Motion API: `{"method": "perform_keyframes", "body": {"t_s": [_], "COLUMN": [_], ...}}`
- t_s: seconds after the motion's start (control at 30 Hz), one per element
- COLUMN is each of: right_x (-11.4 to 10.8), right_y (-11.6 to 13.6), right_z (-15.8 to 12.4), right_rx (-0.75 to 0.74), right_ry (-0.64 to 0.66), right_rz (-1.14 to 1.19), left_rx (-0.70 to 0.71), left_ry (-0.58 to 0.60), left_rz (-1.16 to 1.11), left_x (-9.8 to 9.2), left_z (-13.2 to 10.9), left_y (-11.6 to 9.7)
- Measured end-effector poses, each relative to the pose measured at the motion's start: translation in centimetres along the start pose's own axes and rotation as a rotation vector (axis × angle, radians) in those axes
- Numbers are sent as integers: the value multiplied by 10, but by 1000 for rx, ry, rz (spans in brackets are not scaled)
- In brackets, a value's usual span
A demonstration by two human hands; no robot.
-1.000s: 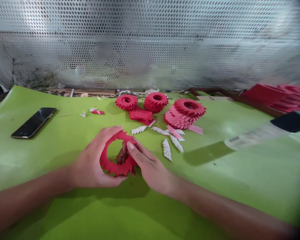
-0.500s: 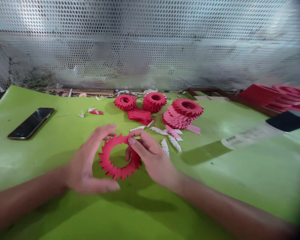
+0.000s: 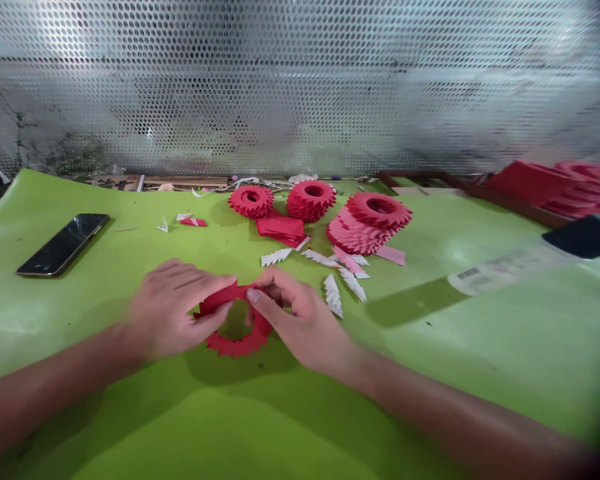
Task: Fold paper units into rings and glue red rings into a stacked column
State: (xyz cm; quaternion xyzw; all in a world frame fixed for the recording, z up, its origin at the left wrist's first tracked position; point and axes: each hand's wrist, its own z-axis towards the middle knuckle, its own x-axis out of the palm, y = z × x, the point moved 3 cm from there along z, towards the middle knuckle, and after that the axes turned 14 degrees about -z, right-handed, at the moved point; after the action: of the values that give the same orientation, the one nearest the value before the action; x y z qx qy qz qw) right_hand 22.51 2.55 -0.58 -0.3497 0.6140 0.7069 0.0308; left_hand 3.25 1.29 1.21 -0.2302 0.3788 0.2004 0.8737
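A red folded-paper ring (image 3: pixel 237 345) with a toothed outer edge is held between both hands above the green tabletop (image 3: pixel 220 427). My left hand (image 3: pixel 173 310) is closed on its upper left side, thumb and fingers pinching the paper. At the upper right, my right hand (image 3: pixel 300 317) pinches the ring between thumb and fingers; some fingertips are hidden behind it. Just beyond the hands lie a stack of red paper pieces (image 3: pixel 280 228), white zigzag paper strips (image 3: pixel 333 295) and a pink paper strip (image 3: pixel 347 259).
Finished-looking toothed rings stand at the back: a red one (image 3: pixel 251 200), a red stack (image 3: pixel 312 200) and a pink-and-red stack (image 3: pixel 370 223). A phone (image 3: pixel 64 245) lies left. A clear plastic packet (image 3: pixel 500 269) lies right, near a tray of red paper (image 3: pixel 535 190). Perforated metal (image 3: pixel 300 87) rises behind.
My left hand was spread open beside the ring and has now closed on its upper left side. The ring has tilted, while my right hand keeps its pinch.
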Motion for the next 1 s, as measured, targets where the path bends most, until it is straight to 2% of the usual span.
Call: {"method": "perform_keyframes", "body": {"t_s": [0.2, 0.3, 0.5, 0.67, 0.87, 1.0], "right_x": [3, 3, -4, 3, 13, 14], "right_y": [-4, -4, -8, -13, -6, -7], "right_z": [1, 1, 4, 5, -1, -3], "right_rx": [-23, -33, 103, 154, 119, 139], "right_ry": [76, 93, -17, 30, 87, 120], "right_rz": [-17, 10, 163, 306, 222, 270], "left_rx": [69, 42, -60, -172, -104, -78], "left_ry": [110, 139, 28, -14, 7, 2], "left_rz": [-22, -60, -326, -335, -402, -431], "left_x": [0, -1, -3, 8, 12, 10], "left_z": [-1, -1, -5, -9, -6, -4], "left_y": [1, 2, 6, 7, -4, -5]}}
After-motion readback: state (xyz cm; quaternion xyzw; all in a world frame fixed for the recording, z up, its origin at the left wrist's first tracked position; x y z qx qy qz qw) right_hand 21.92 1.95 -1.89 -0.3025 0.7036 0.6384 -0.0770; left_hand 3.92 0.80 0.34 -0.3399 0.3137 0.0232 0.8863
